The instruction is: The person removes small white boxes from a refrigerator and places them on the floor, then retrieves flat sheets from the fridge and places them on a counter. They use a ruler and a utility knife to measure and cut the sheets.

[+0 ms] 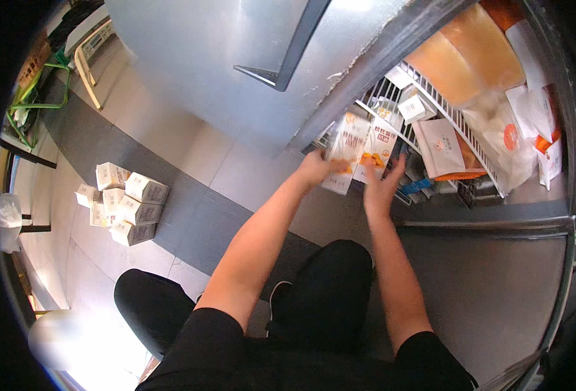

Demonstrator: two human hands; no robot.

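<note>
Two white printed cartons are in front of me at the opening of a refrigerator with wire shelves. My left hand (317,168) grips the left carton (349,146), which is blurred and tilted. The right carton (381,144) stands close beside it. My right hand (385,183) is at its lower end with fingers spread; whether it bears any of the carton's weight I cannot tell. Behind them, a smaller white carton (416,109) and a pinkish packet (442,144) lie on the wire shelf (469,141).
Several white cartons (141,212) stand grouped on the tiled floor at left. The metal refrigerator door (185,58) with a dark handle spans the top. Large tan packages (469,54) and plastic bags (500,141) fill the shelf at right. A closed lower metal panel (483,283) is beside my right arm.
</note>
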